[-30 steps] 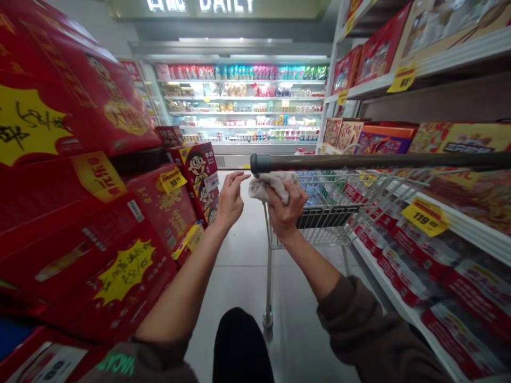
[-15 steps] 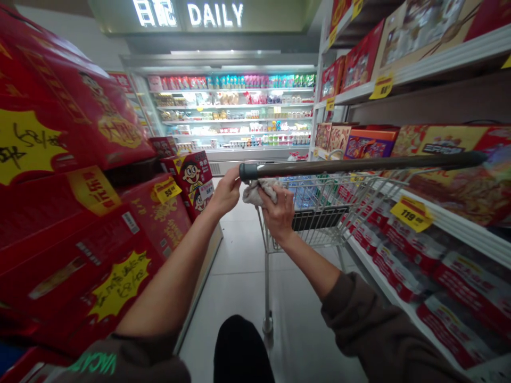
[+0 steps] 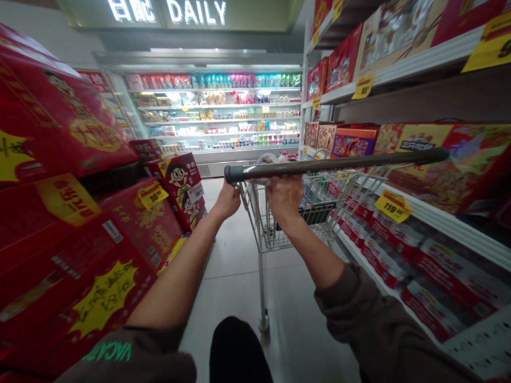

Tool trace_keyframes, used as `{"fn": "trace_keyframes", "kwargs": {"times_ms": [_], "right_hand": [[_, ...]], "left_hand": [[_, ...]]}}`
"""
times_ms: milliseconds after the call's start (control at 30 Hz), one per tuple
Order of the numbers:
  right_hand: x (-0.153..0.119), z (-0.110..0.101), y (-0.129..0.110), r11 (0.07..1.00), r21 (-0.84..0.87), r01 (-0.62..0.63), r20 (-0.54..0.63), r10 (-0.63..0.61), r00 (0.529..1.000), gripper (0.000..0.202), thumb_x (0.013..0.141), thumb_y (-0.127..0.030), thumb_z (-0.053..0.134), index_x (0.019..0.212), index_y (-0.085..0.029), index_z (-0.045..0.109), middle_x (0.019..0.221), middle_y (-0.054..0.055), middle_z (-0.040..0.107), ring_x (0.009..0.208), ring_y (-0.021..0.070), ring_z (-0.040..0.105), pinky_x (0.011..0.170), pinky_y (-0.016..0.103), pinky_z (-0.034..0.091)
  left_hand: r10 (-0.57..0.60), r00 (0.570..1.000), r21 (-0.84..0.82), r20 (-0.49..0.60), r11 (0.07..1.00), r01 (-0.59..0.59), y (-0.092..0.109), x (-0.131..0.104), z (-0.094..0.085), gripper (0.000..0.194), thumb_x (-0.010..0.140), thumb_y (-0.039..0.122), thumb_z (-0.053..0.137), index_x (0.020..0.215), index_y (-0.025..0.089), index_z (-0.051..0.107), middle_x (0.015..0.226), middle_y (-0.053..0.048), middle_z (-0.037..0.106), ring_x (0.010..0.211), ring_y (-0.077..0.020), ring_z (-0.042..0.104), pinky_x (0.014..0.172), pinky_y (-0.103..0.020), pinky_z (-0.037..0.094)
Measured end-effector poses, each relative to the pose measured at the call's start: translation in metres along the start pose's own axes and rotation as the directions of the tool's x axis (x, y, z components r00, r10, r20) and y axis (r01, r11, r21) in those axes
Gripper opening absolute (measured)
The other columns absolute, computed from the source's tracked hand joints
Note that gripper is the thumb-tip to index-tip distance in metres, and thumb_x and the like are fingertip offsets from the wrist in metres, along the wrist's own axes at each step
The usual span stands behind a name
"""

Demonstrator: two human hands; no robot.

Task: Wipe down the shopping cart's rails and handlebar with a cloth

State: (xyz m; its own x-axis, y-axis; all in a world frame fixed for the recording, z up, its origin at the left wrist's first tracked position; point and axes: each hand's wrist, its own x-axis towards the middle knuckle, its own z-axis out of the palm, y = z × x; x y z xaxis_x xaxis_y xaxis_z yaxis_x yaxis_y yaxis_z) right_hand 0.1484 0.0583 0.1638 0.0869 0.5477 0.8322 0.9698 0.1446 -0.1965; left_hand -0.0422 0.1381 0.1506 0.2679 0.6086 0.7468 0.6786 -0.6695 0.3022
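Note:
A shopping cart (image 3: 271,234) stands in front of me, its long dark handle (image 3: 339,163) running across the view. At the handle's left end, just under the grey end cap, my left hand (image 3: 228,202) is closed on it; the fingertips are hidden. My right hand (image 3: 285,199) reaches up from below the bar and presses a pale grey cloth (image 3: 268,159) around it. Part of the cloth shows above and behind the bar, and the right fingers are mostly out of sight behind the handle.
Red gift boxes (image 3: 131,223) are stacked close on my left. Shelves of boxed goods with yellow price tags (image 3: 393,206) line the right side. A lit refrigerated display (image 3: 215,154) stands ahead across the tiled floor (image 3: 227,298).
My right hand has shifted right along the handle with the cloth, now wrapped over the bar rather than bunched below its left end. The left hand stays at the end; the view has turned slightly.

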Motion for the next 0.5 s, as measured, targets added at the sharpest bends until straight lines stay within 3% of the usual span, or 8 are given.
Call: {"fn": "trace_keyframes", "kwargs": {"times_ms": [67, 167, 300, 400, 500], "right_hand": [[-0.006, 0.001, -0.007, 0.995, 0.014, 0.098, 0.038, -0.099, 0.994, 0.036, 0.099, -0.024, 0.05, 0.13, -0.038, 0.064, 0.126, 0.009, 0.064, 0.118, 0.03, 0.049, 0.092, 0.044, 0.046], [-0.03, -0.007, -0.006, 0.989, 0.031, 0.147, -0.002, -0.147, 0.989, 0.034, 0.093, -0.021, 0.058, 0.121, -0.037, 0.07, 0.125, 0.007, 0.064, 0.112, 0.0297, 0.05, 0.085, 0.041, 0.049], [-0.063, -0.046, 0.013, 0.957, 0.08, 0.279, -0.241, -0.253, 0.937, 0.043, 0.082, -0.017, 0.065, 0.118, -0.038, 0.073, 0.126, 0.005, 0.062, 0.115, 0.0297, 0.051, 0.092, 0.044, 0.052], [-0.056, -0.078, 0.024, 0.978, 0.013, 0.206, -0.393, -0.185, 0.901, 0.052, 0.082, -0.018, 0.065, 0.129, -0.041, 0.067, 0.133, 0.006, 0.057, 0.127, 0.0364, 0.045, 0.101, 0.055, 0.047], [-0.027, -0.094, 0.036, 0.985, -0.038, 0.169, -0.345, -0.171, 0.923, 0.058, 0.081, -0.021, 0.067, 0.136, -0.038, 0.062, 0.142, 0.007, 0.051, 0.133, 0.0411, 0.04, 0.101, 0.061, 0.045]], "left_hand": [[-0.001, 1.0, -0.018, 0.004, 1.0, 0.001, -0.002, -0.001, 0.002, 0.06, 0.084, 0.013, 0.045, 0.143, 0.014, 0.045, 0.143, -0.017, 0.058, 0.142, -0.0294, 0.048, 0.125, -0.051, 0.032], [0.026, 1.0, -0.042, -0.006, 0.999, -0.027, -0.003, -0.002, 0.002, 0.061, 0.082, 0.013, 0.045, 0.143, 0.013, 0.044, 0.141, -0.018, 0.058, 0.14, -0.0294, 0.05, 0.124, -0.053, 0.031], [0.054, 0.998, -0.079, -0.038, 0.995, -0.057, 0.002, -0.004, 0.003, 0.06, 0.081, 0.013, 0.044, 0.141, 0.014, 0.043, 0.138, -0.019, 0.059, 0.138, -0.028, 0.05, 0.123, -0.056, 0.032], [0.064, 0.995, -0.102, -0.073, 0.992, -0.071, 0.01, -0.006, 0.008, 0.057, 0.081, 0.012, 0.046, 0.138, 0.015, 0.045, 0.133, -0.018, 0.06, 0.136, -0.028, 0.051, 0.121, -0.055, 0.035], [0.04, 0.994, -0.082, -0.101, 0.995, -0.049, 0.018, -0.011, 0.012, 0.056, 0.079, 0.01, 0.048, 0.135, 0.015, 0.046, 0.127, -0.018, 0.061, 0.129, -0.0296, 0.054, 0.117, -0.054, 0.04]]}}
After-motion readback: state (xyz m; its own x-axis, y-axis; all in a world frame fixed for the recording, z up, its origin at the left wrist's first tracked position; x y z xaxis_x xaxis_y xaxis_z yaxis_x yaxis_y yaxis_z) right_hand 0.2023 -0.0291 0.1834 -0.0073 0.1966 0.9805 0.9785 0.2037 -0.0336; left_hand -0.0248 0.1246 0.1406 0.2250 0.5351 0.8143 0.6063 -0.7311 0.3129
